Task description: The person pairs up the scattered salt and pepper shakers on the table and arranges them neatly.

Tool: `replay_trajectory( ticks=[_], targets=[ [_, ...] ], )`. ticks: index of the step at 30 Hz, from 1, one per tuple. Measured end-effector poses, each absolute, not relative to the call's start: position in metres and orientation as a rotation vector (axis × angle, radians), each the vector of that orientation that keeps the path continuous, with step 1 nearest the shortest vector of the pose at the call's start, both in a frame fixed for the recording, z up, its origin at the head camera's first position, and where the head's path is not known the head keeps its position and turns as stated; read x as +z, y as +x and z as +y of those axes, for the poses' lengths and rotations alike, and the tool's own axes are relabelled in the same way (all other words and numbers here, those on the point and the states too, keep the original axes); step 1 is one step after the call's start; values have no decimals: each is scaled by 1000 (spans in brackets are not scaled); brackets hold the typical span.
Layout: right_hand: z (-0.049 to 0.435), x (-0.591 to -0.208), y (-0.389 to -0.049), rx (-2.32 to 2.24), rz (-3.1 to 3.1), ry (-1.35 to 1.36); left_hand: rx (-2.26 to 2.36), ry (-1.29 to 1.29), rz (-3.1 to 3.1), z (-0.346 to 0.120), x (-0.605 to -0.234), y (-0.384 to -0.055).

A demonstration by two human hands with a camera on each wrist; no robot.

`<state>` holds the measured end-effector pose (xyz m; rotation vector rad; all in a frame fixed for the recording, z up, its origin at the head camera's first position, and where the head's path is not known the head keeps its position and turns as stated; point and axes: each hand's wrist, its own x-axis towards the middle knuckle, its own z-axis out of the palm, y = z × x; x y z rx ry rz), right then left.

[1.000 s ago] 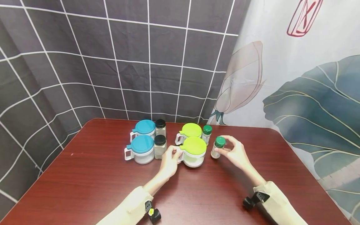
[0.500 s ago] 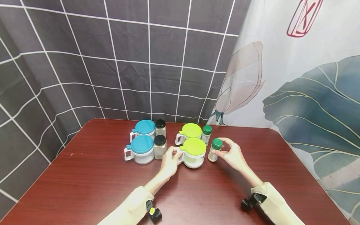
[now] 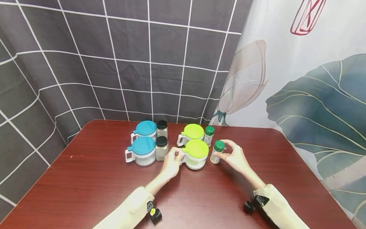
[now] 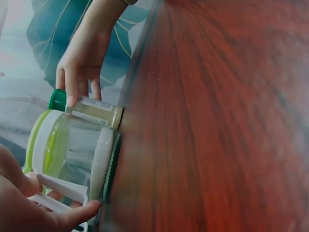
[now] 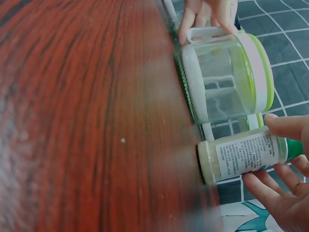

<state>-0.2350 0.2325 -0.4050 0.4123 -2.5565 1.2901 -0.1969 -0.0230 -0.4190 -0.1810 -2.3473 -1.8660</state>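
Note:
My left hand (image 3: 172, 163) pinches the white handle of the front clear seasoning jar (image 3: 196, 156), which has a lime-green lid. To its right, my right hand (image 3: 234, 156) grips a small spice bottle (image 3: 215, 154) with a green cap, thumb on one side and fingers on the other. The bottle stands upright just beside the jar, its base at the tabletop. A printed label faces the right wrist camera on the spice bottle (image 5: 246, 153). Through the clear wall of the seasoning jar (image 4: 79, 150) no filling shows in the left wrist view.
Behind stand a second lime-lidded jar (image 3: 193, 132) and another green-capped bottle (image 3: 209, 135). On the left are two blue-lidded jars, the front blue-lidded jar (image 3: 143, 149) nearest, beside two black-capped bottles, the front black-capped bottle (image 3: 162, 149) close to my left hand. A gridded curtain (image 3: 125, 76) hangs behind the table.
My right hand has brought the green-capped bottle slightly left and nearer, closer to the front lime-lidded jar. The left hand keeps its hold on the handle. The head view has shifted slightly.

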Motion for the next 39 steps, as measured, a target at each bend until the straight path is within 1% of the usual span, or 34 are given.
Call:
replay_trajectory(
  ticks=[7,21,30,39],
  targets=[
    [237,-405,-234,1275,-2590,404,-1758,-264,-2437,-26,-417,-198],
    [242,-408,-230,1259,-2599,398,-1519,-341,-2513,-28,-412,-195],
    [237,-405,-236,1278,-2600,422,-1529,-314,-2525,-32,-410,-198],
    [232,-404,-235,1263,-2602,409,-1549,-311,-2512,-33,-414,-200]
  ],
)
